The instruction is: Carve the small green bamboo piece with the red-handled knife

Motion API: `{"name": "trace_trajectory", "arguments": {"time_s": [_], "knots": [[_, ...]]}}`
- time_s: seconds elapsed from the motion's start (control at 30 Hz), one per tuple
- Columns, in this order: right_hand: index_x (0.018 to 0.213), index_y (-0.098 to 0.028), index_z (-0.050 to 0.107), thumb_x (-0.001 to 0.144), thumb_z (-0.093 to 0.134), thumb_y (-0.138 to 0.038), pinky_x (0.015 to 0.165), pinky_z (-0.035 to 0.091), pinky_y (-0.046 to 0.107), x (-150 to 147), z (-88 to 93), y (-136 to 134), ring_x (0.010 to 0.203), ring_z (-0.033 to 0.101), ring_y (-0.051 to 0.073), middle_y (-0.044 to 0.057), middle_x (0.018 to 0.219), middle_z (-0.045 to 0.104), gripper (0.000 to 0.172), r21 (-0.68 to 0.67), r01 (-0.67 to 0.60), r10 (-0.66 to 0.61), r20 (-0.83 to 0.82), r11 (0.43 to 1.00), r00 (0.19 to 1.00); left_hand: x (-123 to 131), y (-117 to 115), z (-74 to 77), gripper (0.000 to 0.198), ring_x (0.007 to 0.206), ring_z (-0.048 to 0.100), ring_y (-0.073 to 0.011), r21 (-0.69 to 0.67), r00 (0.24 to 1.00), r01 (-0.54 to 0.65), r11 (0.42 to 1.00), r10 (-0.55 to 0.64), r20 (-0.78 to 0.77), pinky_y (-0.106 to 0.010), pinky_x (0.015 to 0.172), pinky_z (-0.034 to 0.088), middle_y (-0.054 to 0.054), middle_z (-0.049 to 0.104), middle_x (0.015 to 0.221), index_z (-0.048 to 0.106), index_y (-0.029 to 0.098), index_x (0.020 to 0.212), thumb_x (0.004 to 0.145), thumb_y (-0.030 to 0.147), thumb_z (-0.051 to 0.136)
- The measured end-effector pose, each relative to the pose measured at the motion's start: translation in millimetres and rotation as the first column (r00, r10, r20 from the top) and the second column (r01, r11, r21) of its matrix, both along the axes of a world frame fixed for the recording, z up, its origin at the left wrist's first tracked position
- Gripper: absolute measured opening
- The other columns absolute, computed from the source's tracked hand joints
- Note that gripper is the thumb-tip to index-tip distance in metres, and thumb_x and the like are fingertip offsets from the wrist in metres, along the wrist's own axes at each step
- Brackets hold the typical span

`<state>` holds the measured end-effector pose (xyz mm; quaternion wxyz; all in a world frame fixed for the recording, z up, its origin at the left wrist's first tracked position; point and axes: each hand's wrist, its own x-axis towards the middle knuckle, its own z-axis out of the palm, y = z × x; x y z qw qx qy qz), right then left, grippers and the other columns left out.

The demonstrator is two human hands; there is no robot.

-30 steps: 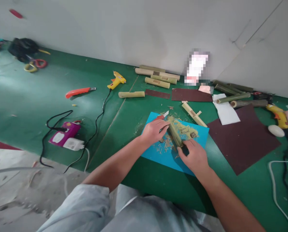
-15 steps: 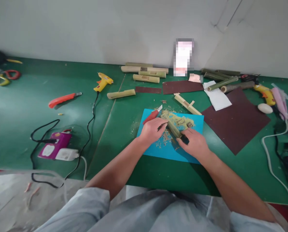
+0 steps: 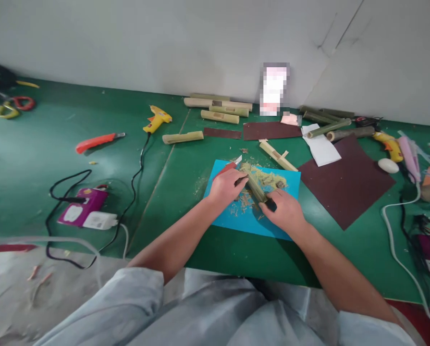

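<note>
A short green bamboo piece (image 3: 255,186) lies slantwise on a blue cutting mat (image 3: 232,218), among pale shavings (image 3: 268,179). My left hand (image 3: 226,187) is closed on its upper end. A red-handled knife (image 3: 228,166) pokes out from under that hand, blade tip up; whether the hand holds it I cannot tell. My right hand (image 3: 283,211) is closed on the lower end of the bamboo, with a small black object (image 3: 271,205) at its fingertips.
More bamboo sticks (image 3: 218,106) lie by the wall, with brown sandpaper sheets (image 3: 344,180), white paper (image 3: 321,149) and another notched stick (image 3: 277,156). Yellow glue guns (image 3: 157,120) (image 3: 389,144), an orange cutter (image 3: 97,142), a purple power strip (image 3: 79,214) and cables (image 3: 398,245) surround the mat.
Both hands stay on the bamboo piece on the blue mat. The view has swung and tilted a little; nothing on the table has visibly moved.
</note>
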<state>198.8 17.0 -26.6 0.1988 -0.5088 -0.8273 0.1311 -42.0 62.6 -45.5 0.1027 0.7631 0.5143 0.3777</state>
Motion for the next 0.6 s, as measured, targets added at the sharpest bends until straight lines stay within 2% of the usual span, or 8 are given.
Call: {"name": "trace_trajectory", "arguments": {"time_s": [0.17,0.37,0.53,0.6], "knots": [[0.088,-0.021,0.066,0.09,0.067,-0.039,0.075,0.048,0.034,-0.5,1.1,2.8,0.089,0.066,0.025,0.009,0.091,0.071,0.018,-0.067,0.027,-0.028,-0.021,0.997,0.999,11.8,-8.4,2.7,0.021,0.095,0.074,-0.0188,0.014,0.999,0.045,0.999,-0.045,0.027,-0.033,0.088,0.061,-0.008,0.077,0.097,0.077,0.017,0.105,0.103,0.025,0.058],[0.083,-0.022,0.064,0.089,0.066,-0.04,0.069,0.045,0.033,-1.7,-1.6,4.9,0.083,0.064,0.023,0.008,0.087,0.07,0.02,-0.097,0.039,-0.044,-0.052,0.995,0.998,20.2,-17.0,3.4,0.028,0.084,0.071,-0.0175,0.026,0.957,0.273,0.962,-0.269,-0.107,-0.029,0.075,0.059,-0.007,0.073,0.086,0.076,0.016,0.107,0.106,0.028,0.05],[0.082,-0.021,0.064,0.089,0.066,-0.038,0.072,0.047,0.033,-3.4,-4.1,4.2,0.084,0.064,0.023,0.008,0.087,0.07,0.018,-0.091,0.044,-0.051,-0.071,0.995,0.996,19.7,-15.3,3.7,0.034,0.083,0.07,-0.0181,0.063,0.957,0.254,0.965,-0.241,-0.163,-0.032,0.077,0.06,-0.008,0.073,0.087,0.076,0.015,0.106,0.108,0.029,0.045],[0.082,-0.021,0.065,0.09,0.066,-0.039,0.072,0.047,0.033,-3.7,-5.1,3.7,0.084,0.065,0.023,0.008,0.087,0.07,0.019,-0.095,0.038,-0.045,-0.074,0.995,0.996,21.6,-16.6,3.9,0.034,0.081,0.069,-0.0178,0.057,0.943,0.295,0.954,-0.281,-0.177,-0.031,0.073,0.059,-0.008,0.071,0.085,0.075,0.016,0.107,0.108,0.031,0.045]]}}
